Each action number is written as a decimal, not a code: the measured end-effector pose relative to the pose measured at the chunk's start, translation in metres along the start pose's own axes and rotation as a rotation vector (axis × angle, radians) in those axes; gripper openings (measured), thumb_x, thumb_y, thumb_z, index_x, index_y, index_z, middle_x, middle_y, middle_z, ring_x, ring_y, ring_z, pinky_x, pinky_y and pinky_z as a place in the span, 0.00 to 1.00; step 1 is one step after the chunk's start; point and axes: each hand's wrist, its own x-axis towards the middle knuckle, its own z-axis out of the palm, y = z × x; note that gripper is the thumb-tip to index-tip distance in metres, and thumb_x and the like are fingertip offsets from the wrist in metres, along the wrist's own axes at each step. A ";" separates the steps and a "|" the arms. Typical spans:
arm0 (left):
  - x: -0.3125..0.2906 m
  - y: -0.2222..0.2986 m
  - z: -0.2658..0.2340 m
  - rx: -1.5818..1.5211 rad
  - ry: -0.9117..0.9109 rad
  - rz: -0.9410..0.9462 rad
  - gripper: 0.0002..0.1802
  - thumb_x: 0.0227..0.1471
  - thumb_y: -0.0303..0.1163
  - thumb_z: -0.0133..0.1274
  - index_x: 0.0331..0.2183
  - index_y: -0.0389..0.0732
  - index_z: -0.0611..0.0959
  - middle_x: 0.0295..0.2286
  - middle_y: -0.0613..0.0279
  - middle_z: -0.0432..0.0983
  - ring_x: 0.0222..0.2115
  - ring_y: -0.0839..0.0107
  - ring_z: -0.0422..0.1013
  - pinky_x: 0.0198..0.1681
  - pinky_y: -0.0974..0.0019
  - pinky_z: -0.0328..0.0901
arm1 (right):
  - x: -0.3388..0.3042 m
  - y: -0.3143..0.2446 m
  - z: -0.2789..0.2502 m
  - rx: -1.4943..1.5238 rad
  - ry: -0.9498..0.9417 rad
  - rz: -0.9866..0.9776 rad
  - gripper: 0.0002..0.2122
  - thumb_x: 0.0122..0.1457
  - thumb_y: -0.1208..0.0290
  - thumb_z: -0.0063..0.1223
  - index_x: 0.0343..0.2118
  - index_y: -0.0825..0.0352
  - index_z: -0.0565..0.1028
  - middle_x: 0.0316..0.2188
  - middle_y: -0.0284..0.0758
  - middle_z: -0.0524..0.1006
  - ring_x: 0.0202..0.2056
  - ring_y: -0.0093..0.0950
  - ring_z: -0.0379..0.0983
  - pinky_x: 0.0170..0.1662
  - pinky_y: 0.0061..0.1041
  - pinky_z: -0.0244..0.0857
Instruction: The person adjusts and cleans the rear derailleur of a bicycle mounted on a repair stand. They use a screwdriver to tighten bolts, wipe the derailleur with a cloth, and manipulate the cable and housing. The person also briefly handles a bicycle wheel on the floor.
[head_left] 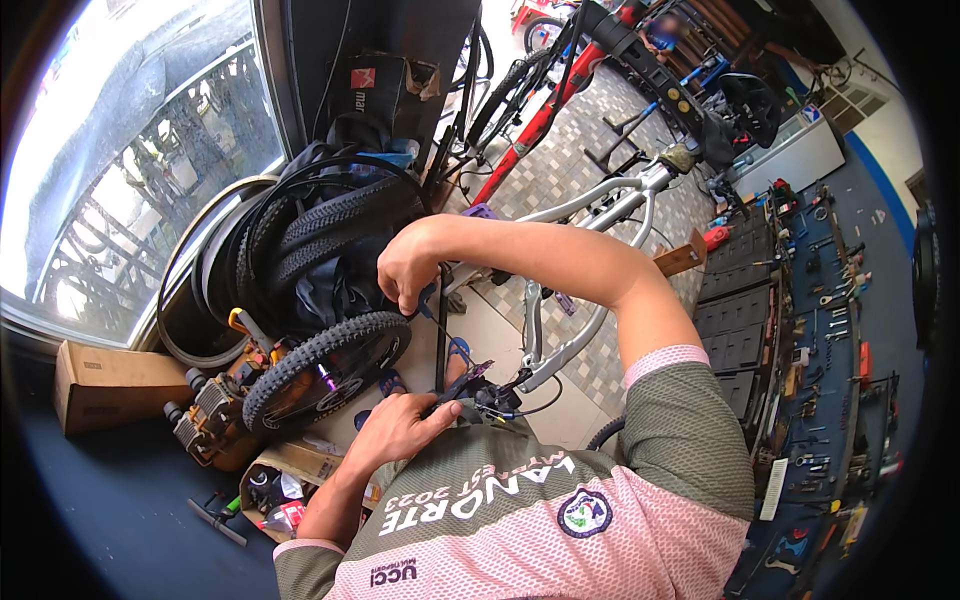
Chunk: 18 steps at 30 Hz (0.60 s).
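Note:
A silver-grey bicycle frame [590,335] stretches from the upper right, held in a stand clamp, down to my body. My left hand [405,425] rests at the frame's lower end, thumb out and fingers partly hidden, by dark parts and cables [495,400]. My right hand [410,262] is raised farther off, fingers curled down around something thin and dark; its kind is unclear. From below that hand a thin dark line [447,332] runs toward the parts near my left hand. A wheel with a knobby tyre [275,395] stands left of both hands.
Several tyres [320,235] are heaped at the left by the window. A cardboard box [120,385] and an open box of parts [290,475] sit on the floor. A red bicycle frame [540,125] stands beyond. Tools hang on the dark panel [835,255] at right.

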 end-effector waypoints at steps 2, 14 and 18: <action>0.000 -0.001 0.000 0.010 -0.003 -0.008 0.42 0.66 0.67 0.46 0.31 0.34 0.88 0.22 0.42 0.79 0.30 0.40 0.78 0.39 0.44 0.70 | -0.003 -0.006 -0.002 0.038 0.009 0.027 0.21 0.62 0.52 0.64 0.52 0.61 0.85 0.35 0.38 0.87 0.32 0.34 0.84 0.39 0.35 0.78; 0.005 -0.007 0.006 0.001 -0.011 0.002 0.42 0.66 0.68 0.47 0.33 0.33 0.88 0.24 0.41 0.81 0.34 0.41 0.80 0.41 0.44 0.71 | -0.013 0.013 -0.028 0.134 -0.247 -0.113 0.26 0.58 0.64 0.72 0.60 0.59 0.82 0.52 0.39 0.84 0.53 0.34 0.81 0.55 0.35 0.78; 0.005 -0.004 0.004 -0.006 -0.010 0.009 0.43 0.66 0.68 0.46 0.32 0.33 0.88 0.25 0.41 0.81 0.33 0.41 0.79 0.40 0.44 0.70 | -0.002 0.018 -0.021 0.167 -0.210 -0.092 0.30 0.56 0.51 0.77 0.57 0.63 0.83 0.49 0.38 0.85 0.52 0.34 0.81 0.55 0.35 0.78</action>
